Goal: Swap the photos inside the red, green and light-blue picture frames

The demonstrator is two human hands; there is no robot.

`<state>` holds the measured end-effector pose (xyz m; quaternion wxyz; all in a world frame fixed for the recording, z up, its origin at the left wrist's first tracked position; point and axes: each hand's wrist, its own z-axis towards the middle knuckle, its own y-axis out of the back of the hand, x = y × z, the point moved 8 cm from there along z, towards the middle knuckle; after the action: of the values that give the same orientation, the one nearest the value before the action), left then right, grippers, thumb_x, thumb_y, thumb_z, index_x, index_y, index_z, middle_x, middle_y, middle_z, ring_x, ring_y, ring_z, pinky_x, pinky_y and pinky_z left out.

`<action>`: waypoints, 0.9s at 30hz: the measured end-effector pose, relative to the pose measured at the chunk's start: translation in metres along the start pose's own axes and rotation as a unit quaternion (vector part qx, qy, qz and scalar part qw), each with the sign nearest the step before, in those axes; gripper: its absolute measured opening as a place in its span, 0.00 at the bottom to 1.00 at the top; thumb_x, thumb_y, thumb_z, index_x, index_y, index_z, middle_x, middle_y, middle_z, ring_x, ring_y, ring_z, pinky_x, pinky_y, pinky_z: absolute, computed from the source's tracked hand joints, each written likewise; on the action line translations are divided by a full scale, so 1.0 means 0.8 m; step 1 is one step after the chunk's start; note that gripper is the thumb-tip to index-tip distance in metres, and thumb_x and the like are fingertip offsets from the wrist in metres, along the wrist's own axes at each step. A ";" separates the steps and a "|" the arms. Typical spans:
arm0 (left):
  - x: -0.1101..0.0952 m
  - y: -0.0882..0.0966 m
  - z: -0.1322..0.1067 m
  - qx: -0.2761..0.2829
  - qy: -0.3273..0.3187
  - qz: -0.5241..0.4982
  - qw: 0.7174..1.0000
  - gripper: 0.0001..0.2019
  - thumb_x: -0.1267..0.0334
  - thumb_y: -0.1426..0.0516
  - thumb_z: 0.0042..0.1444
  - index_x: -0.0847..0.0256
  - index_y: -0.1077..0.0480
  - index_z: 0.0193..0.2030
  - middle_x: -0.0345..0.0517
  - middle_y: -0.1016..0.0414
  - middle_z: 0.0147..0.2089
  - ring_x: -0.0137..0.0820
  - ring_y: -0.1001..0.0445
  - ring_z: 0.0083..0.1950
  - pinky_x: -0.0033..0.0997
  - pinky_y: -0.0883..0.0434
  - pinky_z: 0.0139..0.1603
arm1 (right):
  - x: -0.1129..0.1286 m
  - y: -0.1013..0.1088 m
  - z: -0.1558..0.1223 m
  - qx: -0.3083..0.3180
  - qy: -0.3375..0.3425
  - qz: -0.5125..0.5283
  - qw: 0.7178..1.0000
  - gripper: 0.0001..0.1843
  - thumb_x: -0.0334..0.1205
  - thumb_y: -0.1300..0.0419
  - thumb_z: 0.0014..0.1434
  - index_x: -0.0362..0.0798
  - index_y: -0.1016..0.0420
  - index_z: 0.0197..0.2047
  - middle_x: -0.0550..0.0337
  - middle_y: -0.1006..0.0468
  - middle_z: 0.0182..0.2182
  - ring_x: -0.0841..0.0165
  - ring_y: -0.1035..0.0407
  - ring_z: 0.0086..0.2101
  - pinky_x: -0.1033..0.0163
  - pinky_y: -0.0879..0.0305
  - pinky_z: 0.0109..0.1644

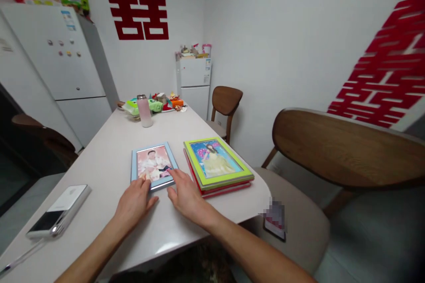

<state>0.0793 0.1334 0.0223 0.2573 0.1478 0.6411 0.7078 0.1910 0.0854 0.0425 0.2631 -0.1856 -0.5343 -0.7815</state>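
A blue-framed photo (153,164) lies flat on the white table (109,159) in front of me. My left hand (134,201) rests at its near left corner, fingers stretched out and touching the frame's lower edge. My right hand (186,194) lies flat at the near right corner, fingertips on the frame's edge. Just to the right sits a stack of frames (217,166), a green one on top with red ones under it, close to my right hand but apart from it.
A white power bank (59,211) with a cable lies at the table's near left. A pink bottle (144,110) and snack packets (162,102) stand at the far end. Wooden chairs (345,150) flank the table on the right; a fridge (56,57) stands at the left.
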 end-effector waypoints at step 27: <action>-0.071 -0.013 -0.130 -0.145 -0.142 -0.060 0.977 0.18 0.69 0.44 0.40 0.61 0.40 0.41 0.57 0.35 0.50 0.43 0.35 0.50 0.44 0.34 0.47 | -0.038 -0.023 -0.041 -0.043 -0.151 0.221 0.963 0.27 0.33 0.52 0.48 0.45 0.43 0.54 0.54 0.36 0.50 0.66 0.40 0.48 0.60 0.45 0.51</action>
<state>0.0718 0.0158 0.0050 0.4059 0.1694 0.4966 0.7482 0.2033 0.0669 -0.0001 0.3375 -0.4260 -0.4797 -0.6889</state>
